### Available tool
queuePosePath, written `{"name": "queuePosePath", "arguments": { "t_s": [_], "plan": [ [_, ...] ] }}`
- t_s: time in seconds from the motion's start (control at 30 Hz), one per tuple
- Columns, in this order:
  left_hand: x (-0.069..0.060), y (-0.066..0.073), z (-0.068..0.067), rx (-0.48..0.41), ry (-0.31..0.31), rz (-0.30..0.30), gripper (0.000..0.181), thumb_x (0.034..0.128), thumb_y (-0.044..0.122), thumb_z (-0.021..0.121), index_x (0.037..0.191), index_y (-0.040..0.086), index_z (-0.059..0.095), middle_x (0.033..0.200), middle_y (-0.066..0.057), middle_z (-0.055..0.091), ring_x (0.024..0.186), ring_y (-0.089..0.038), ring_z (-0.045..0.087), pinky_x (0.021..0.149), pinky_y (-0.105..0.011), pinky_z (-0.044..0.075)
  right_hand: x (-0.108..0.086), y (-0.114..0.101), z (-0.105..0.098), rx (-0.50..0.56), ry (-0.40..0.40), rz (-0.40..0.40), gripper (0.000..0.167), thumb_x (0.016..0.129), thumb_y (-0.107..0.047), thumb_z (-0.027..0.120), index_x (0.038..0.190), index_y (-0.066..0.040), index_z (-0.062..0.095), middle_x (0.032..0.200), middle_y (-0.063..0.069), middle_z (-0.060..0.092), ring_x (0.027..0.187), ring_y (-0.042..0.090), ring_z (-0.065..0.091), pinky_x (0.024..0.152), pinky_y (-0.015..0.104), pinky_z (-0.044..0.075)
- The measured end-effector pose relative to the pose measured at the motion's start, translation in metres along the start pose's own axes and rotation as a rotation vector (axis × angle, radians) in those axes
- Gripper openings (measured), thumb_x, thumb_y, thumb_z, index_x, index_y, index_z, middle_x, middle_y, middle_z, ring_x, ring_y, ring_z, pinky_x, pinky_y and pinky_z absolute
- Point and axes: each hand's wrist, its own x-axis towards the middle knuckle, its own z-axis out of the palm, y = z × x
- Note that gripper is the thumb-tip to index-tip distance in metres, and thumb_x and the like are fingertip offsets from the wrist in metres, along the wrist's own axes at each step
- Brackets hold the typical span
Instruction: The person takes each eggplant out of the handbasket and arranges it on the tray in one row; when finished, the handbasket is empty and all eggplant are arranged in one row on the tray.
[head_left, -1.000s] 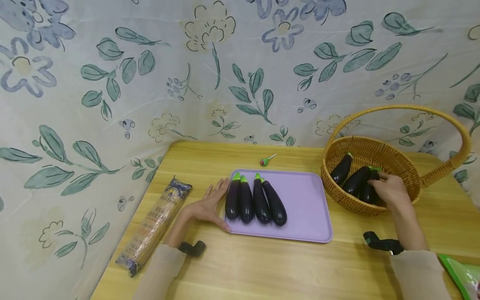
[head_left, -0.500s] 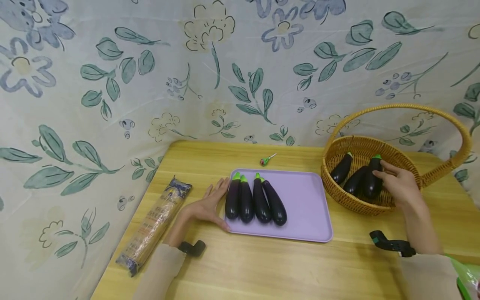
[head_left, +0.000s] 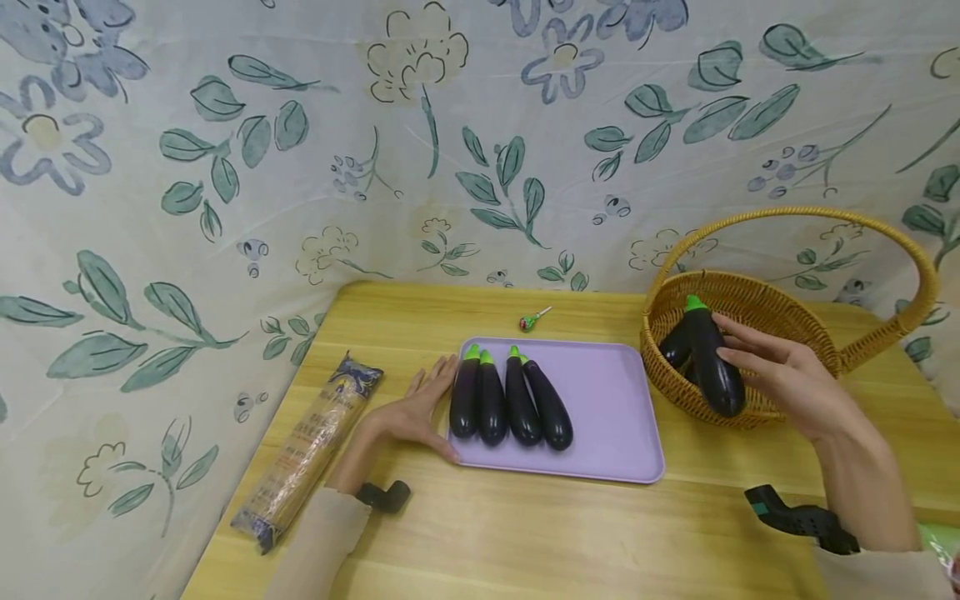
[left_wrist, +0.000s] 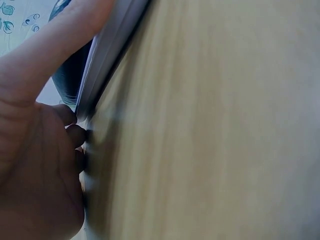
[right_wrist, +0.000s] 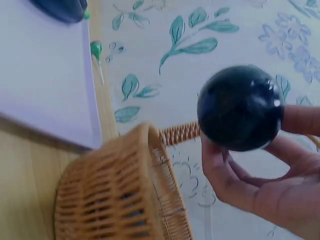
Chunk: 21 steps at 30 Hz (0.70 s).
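An eggplant (head_left: pixel 713 360) with a green cap is held up over the wicker basket (head_left: pixel 795 312) by my right hand (head_left: pixel 795 379), thumb and fingers round its side. The right wrist view shows the round dark end of this eggplant (right_wrist: pixel 240 107) between the fingers, above the basket rim. Another eggplant (head_left: pixel 676 346) shows partly behind it inside the basket. My left hand (head_left: pixel 412 417) rests spread at the left edge of the lilac tray (head_left: pixel 615 417), thumb at the near corner. Several eggplants (head_left: pixel 492 408) lie side by side on the tray's left half.
A long packet of noodles (head_left: pixel 311 454) lies left of my left forearm. Behind the tray is a lollipop (head_left: pixel 531 320). The basket's tall handle (head_left: pixel 810 212) arches over it. At the right edge a green bag (head_left: pixel 941 546) shows partly. A floral cloth (head_left: pixel 450 167) hangs behind the table.
My right hand has lifted an eggplant up from among those in the basket and moved it left, toward the basket's near-left rim. The left hand and the tray stay put.
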Motion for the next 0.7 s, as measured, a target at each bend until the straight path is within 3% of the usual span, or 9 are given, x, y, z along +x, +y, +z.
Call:
{"name": "queuePosePath", "arguments": {
  "t_s": [0.03,0.13,0.27,0.37,0.47,0.57,0.7],
  "plan": [
    [0.000,0.000,0.000,0.001,-0.001,-0.001,0.155,0.0638,0.052,0.096,0.165,0.008,-0.014,0.173,-0.016,-0.018,0.161,-0.032,-0.019,0.129,-0.060,-0.013,-0.001,-0.003,0.004,0.002,-0.024,-0.029,0.060,0.111,-0.028,0.048,0.166,-0.024,0.024,0.175,0.005,0.018,0.119,-0.023,0.049,0.107,0.018,0.052],
    [0.001,-0.001,0.001,0.007,-0.005,-0.012,0.155,0.0640,0.052,0.096,0.165,0.011,-0.015,0.173,-0.014,-0.019,0.161,-0.030,-0.020,0.130,-0.058,-0.013,-0.003,-0.014,0.022,0.046,-0.097,-0.095,0.058,0.111,-0.021,0.049,0.165,-0.018,0.027,0.169,0.015,0.031,0.119,-0.017,0.055,0.091,0.009,0.053],
    [0.000,-0.001,0.000,0.009,-0.007,-0.019,0.155,0.0641,0.051,0.096,0.165,0.012,-0.015,0.173,-0.013,-0.020,0.161,-0.028,-0.021,0.130,-0.058,-0.013,0.003,-0.033,0.054,0.012,-0.154,-0.111,0.058,0.109,-0.026,0.054,0.162,-0.015,0.034,0.166,0.015,0.038,0.137,0.006,0.054,0.094,0.008,0.050],
    [0.000,-0.001,0.000,0.011,-0.006,-0.012,0.155,0.0639,0.051,0.096,0.165,0.010,-0.014,0.173,-0.015,-0.019,0.161,-0.031,-0.020,0.129,-0.060,-0.013,0.014,-0.040,0.077,-0.042,-0.182,-0.109,0.058,0.107,-0.026,0.057,0.160,-0.013,0.039,0.168,0.019,0.033,0.146,0.030,0.047,0.105,0.017,0.049],
    [0.000,-0.001,0.000,0.014,-0.005,-0.008,0.155,0.0638,0.052,0.096,0.165,0.009,-0.014,0.173,-0.016,-0.018,0.161,-0.033,-0.019,0.129,-0.061,-0.012,0.026,-0.040,0.098,-0.047,-0.217,-0.106,0.057,0.106,-0.019,0.058,0.159,-0.008,0.039,0.166,0.024,0.034,0.146,0.046,0.045,0.114,0.041,0.049],
    [0.000,-0.001,0.000,0.015,-0.006,-0.009,0.155,0.0637,0.053,0.096,0.165,0.010,-0.014,0.173,-0.015,-0.019,0.161,-0.032,-0.019,0.129,-0.061,-0.012,0.037,-0.037,0.115,-0.043,-0.236,-0.090,0.057,0.105,-0.017,0.059,0.158,-0.007,0.041,0.164,0.026,0.037,0.146,0.049,0.042,0.115,0.058,0.045],
    [0.000,-0.001,0.000,0.017,-0.008,-0.012,0.156,0.0639,0.053,0.096,0.165,0.010,-0.015,0.173,-0.013,-0.019,0.161,-0.030,-0.020,0.129,-0.059,-0.013,0.050,-0.031,0.132,-0.048,-0.249,-0.065,0.058,0.103,-0.016,0.061,0.157,-0.007,0.042,0.161,0.028,0.041,0.144,0.048,0.044,0.117,0.061,0.043]
  ]
}}
